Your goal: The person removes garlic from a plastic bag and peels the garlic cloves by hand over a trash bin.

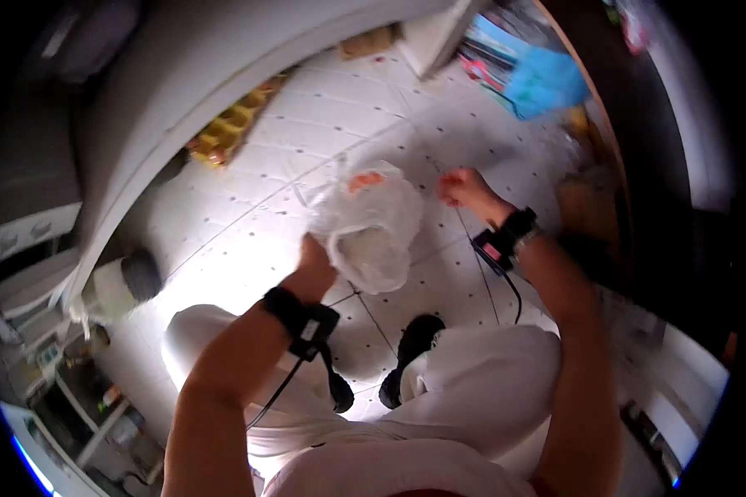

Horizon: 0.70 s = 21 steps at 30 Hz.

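Observation:
A thin white plastic bag (373,219) with an orange-red patch hangs or stands over the tiled floor in front of my knees. Its mouth gapes toward me, and what it holds cannot be made out. My left hand (315,258) is closed on the bag's near left edge, with the fingers partly hidden behind the plastic. To the right of the bag, apart from it, is my right hand (466,189). Its fingers are curled in and slightly blurred, so anything inside them is hidden. Both wrists wear black strapped devices with cables.
A yellow egg tray (236,124) lies under the shelf edge (174,112) at the upper left. Blue bags (543,83) sit at the upper right beside a dark cabinet edge (609,124). A pale container (112,290) stands at the left.

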Motion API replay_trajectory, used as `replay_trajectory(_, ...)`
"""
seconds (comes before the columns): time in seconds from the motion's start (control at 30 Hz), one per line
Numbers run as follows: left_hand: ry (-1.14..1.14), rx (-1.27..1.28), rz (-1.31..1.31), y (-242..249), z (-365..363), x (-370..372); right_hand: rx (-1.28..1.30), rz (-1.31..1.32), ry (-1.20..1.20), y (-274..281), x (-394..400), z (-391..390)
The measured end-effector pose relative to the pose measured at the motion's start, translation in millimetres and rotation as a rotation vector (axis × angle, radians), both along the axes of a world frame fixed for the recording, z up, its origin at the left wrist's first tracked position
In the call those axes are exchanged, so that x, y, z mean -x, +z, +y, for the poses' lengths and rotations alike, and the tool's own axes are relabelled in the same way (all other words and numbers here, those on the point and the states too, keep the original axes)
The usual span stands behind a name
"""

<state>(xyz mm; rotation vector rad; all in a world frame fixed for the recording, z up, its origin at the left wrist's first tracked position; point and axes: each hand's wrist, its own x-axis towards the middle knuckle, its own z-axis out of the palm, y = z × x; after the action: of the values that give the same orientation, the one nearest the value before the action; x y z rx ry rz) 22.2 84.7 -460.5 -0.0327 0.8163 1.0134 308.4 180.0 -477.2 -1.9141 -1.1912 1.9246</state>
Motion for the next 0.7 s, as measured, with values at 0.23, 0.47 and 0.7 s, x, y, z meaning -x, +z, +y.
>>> replay_trajectory(0.23, -0.245, 0.020, 0.000, 0, -3, 6, -0.523, -1.120, 0.117, -29, -120, 15)
replay_trajectory(0.47, -0.307, 0.091, 0.090, -14, -32, 48, -0.638, -1.414, -0.131, -8, -190, 36)
replay_trajectory(0.7, -0.333, 0.095, 0.119, -12, -35, 64, -0.353, -1.108, -0.039, -92, -208, 47)
